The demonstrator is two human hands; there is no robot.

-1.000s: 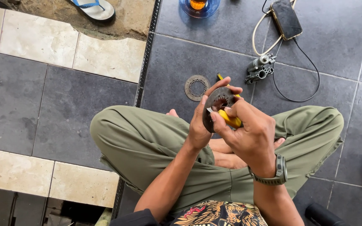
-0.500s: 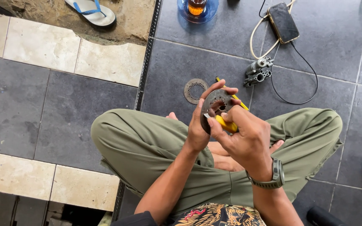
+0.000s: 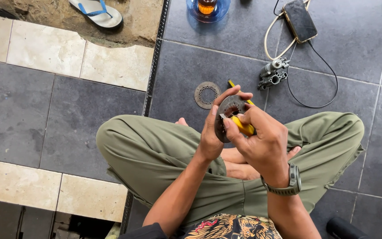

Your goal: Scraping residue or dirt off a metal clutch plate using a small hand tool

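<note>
Left hand (image 3: 212, 132) grips a dark round toothed metal disc (image 3: 228, 116) by its rim, face turned up over the lap for access. Right hand (image 3: 261, 141) is closed on a yellow-handled tool (image 3: 246, 129), tip at the hub. Matching flat metal ring (image 3: 207, 94) lies on the grey tile floor (image 3: 191, 66) (far side), grey carburettor-like part (image 3: 272, 75) to the right.

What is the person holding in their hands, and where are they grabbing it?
The left hand grips a round toothed metal disc by its rim, fingers curled over the top edge. The right hand holds a yellow-handled tool by the handle, against the disc.
</note>
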